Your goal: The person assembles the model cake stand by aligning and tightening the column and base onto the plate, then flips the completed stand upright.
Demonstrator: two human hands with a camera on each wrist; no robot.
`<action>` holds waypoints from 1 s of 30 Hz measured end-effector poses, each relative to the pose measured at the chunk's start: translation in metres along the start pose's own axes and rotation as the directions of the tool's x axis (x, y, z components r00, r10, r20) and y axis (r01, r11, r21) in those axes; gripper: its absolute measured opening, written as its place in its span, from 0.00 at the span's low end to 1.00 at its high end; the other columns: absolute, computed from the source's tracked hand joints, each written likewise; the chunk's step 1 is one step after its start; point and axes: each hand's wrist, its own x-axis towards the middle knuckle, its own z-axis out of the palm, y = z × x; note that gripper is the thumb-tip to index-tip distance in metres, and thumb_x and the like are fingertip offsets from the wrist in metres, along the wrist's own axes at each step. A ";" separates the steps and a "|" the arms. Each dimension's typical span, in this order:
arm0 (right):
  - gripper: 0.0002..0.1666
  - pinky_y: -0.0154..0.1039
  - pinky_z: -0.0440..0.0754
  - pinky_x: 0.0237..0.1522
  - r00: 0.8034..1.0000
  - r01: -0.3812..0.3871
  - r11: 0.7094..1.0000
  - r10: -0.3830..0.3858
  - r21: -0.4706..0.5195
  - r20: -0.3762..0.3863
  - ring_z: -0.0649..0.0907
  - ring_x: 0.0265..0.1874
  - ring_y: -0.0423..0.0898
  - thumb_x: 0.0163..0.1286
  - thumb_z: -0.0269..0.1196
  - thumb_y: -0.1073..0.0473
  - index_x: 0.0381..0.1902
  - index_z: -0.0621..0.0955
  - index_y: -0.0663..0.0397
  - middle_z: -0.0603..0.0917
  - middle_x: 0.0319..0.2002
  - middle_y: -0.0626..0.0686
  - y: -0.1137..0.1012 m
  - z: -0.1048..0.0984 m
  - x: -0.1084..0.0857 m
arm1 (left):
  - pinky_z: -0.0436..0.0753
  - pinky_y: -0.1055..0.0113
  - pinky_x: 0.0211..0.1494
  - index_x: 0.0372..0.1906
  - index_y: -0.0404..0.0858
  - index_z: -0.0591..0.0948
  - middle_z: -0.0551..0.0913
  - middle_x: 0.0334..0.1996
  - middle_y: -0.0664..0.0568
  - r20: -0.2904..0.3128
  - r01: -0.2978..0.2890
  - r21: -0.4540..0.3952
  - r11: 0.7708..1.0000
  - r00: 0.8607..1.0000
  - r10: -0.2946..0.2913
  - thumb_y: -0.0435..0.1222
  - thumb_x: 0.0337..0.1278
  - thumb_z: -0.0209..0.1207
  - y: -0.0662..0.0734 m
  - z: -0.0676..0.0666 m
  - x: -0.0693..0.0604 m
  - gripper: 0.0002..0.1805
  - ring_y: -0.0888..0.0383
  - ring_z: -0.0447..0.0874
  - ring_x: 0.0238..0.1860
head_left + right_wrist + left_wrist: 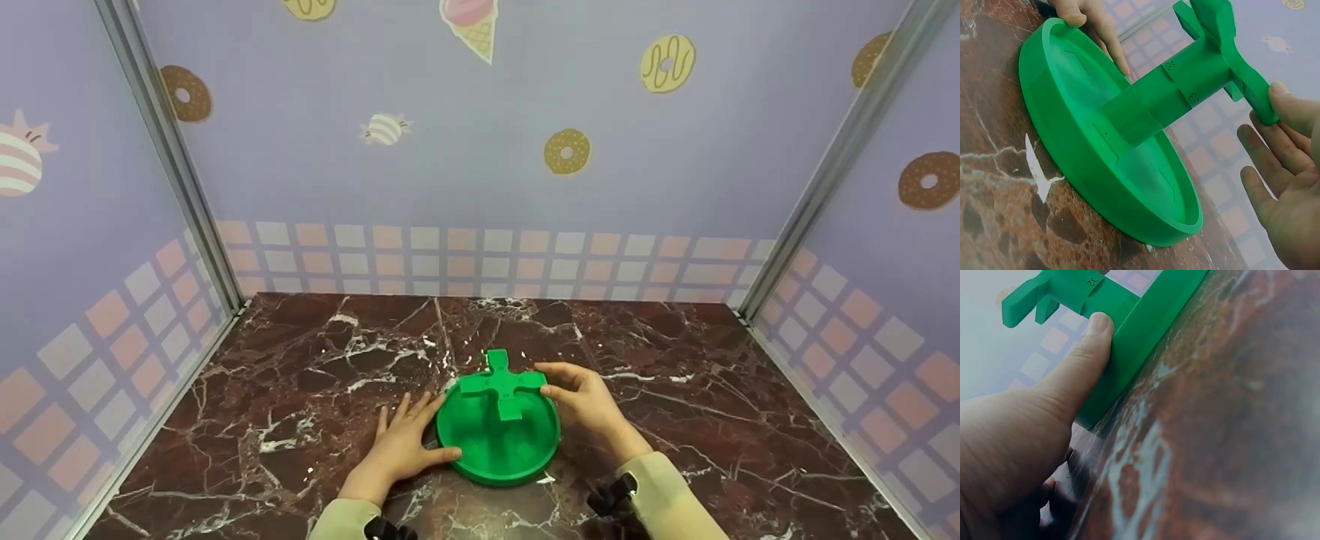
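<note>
A round green tray (499, 469) with a raised rim lies on the table. From its middle rises a green post (1148, 101), numbered 32 and 33 on its segments. On top of the post sits a green cross-shaped piece (504, 385) with several arms. My left hand (405, 442) rests at the tray's left side, fingers fairly straight and spread, its thumb (1098, 326) touching the rim. With thumb and forefinger my right hand (589, 397) pinches the end of the cross's right arm; its other fingers (1261, 194) stand off the piece.
The dark red marbled table (360, 330) spreads around the tray. Behind it and at both sides stand lilac panels (450, 187) with sweets and pink and white squares, joined by metal posts (169, 150).
</note>
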 end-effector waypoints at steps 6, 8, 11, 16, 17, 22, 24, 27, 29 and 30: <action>0.28 0.32 0.87 0.48 0.999 0.012 1.000 -0.012 0.000 0.031 0.87 0.45 0.36 0.67 0.70 0.67 0.61 0.78 0.77 0.85 0.55 0.70 -0.002 -0.002 -0.003 | 0.33 0.27 0.80 0.82 0.52 0.61 0.57 0.82 0.43 0.001 -0.001 -0.005 1.000 1.000 0.001 0.67 0.48 0.68 0.000 0.000 0.000 0.57 0.34 0.41 0.84; 0.28 0.33 0.88 0.46 0.999 0.014 1.000 -0.013 -0.021 0.049 0.87 0.43 0.35 0.67 0.70 0.66 0.61 0.79 0.76 0.86 0.54 0.69 -0.004 -0.002 -0.004 | 0.32 0.27 0.80 0.82 0.52 0.60 0.57 0.82 0.43 0.001 -0.003 -0.004 1.000 1.000 0.003 0.67 0.48 0.68 -0.001 0.000 0.000 0.57 0.35 0.41 0.84; 0.28 0.33 0.89 0.45 0.996 0.010 1.000 -0.007 -0.030 0.084 0.88 0.43 0.35 0.67 0.70 0.65 0.62 0.79 0.75 0.87 0.54 0.67 -0.006 -0.003 -0.006 | 0.32 0.28 0.80 0.82 0.52 0.61 0.57 0.82 0.44 -0.003 -0.004 -0.004 1.000 1.000 0.004 0.67 0.48 0.69 -0.001 0.000 0.000 0.57 0.35 0.41 0.84; 0.27 0.29 0.86 0.48 0.994 0.025 0.995 -0.016 -0.092 0.105 0.87 0.50 0.38 0.66 0.71 0.64 0.61 0.81 0.69 0.85 0.59 0.67 -0.009 -0.002 -0.008 | 0.31 0.28 0.80 0.82 0.52 0.61 0.57 0.82 0.44 -0.004 -0.003 0.000 1.000 1.000 0.003 0.67 0.48 0.68 -0.001 0.000 0.001 0.57 0.35 0.41 0.84; 0.27 0.28 0.86 0.49 0.994 0.034 0.994 -0.023 -0.107 0.106 0.87 0.52 0.38 0.66 0.71 0.64 0.61 0.82 0.68 0.84 0.60 0.67 -0.009 -0.001 -0.009 | 0.31 0.28 0.80 0.82 0.53 0.61 0.57 0.82 0.44 -0.003 -0.003 0.001 1.000 1.000 0.003 0.68 0.48 0.68 -0.002 0.000 0.001 0.57 0.35 0.41 0.84; 0.27 0.35 0.86 0.57 0.994 0.056 0.990 -0.043 -0.132 0.096 0.85 0.55 0.36 0.65 0.72 0.63 0.61 0.82 0.67 0.84 0.61 0.67 -0.009 0.003 -0.012 | 0.32 0.28 0.80 0.82 0.52 0.60 0.57 0.82 0.44 -0.003 -0.003 0.004 1.000 1.000 0.003 0.69 0.47 0.67 -0.002 0.001 0.001 0.58 0.35 0.41 0.84; 0.27 0.42 0.86 0.60 0.996 0.053 0.990 -0.043 -0.128 0.083 0.85 0.53 0.33 0.64 0.73 0.64 0.60 0.83 0.68 0.84 0.60 0.67 -0.009 0.006 -0.014 | 0.32 0.27 0.80 0.82 0.52 0.60 0.57 0.82 0.44 -0.002 -0.003 0.005 1.000 1.000 0.003 0.69 0.47 0.67 -0.002 0.001 0.001 0.58 0.35 0.41 0.84; 0.27 0.51 0.85 0.62 0.997 0.048 0.992 -0.041 -0.120 0.062 0.85 0.52 0.31 0.63 0.74 0.63 0.59 0.83 0.68 0.84 0.60 0.68 -0.010 0.011 -0.017 | 0.33 0.27 0.80 0.82 0.52 0.60 0.57 0.82 0.44 -0.001 -0.004 0.007 1.000 1.000 0.004 0.69 0.47 0.67 -0.002 0.001 0.001 0.58 0.34 0.41 0.84; 0.27 0.54 0.84 0.62 0.998 0.048 0.992 -0.043 -0.121 0.046 0.85 0.52 0.30 0.62 0.75 0.63 0.58 0.83 0.68 0.84 0.60 0.69 -0.011 0.013 -0.019 | 0.33 0.27 0.80 0.82 0.52 0.60 0.57 0.82 0.44 0.000 -0.003 0.007 1.000 1.000 0.003 0.69 0.47 0.67 -0.001 0.001 0.000 0.58 0.34 0.41 0.84; 0.27 0.53 0.84 0.62 0.999 0.044 0.992 -0.040 -0.121 0.036 0.85 0.51 0.31 0.62 0.75 0.63 0.57 0.84 0.68 0.84 0.59 0.69 -0.012 0.015 -0.019 | 0.33 0.27 0.80 0.82 0.52 0.60 0.57 0.82 0.44 0.000 -0.003 0.007 1.000 1.000 0.003 0.69 0.47 0.67 -0.001 0.001 0.000 0.58 0.34 0.42 0.84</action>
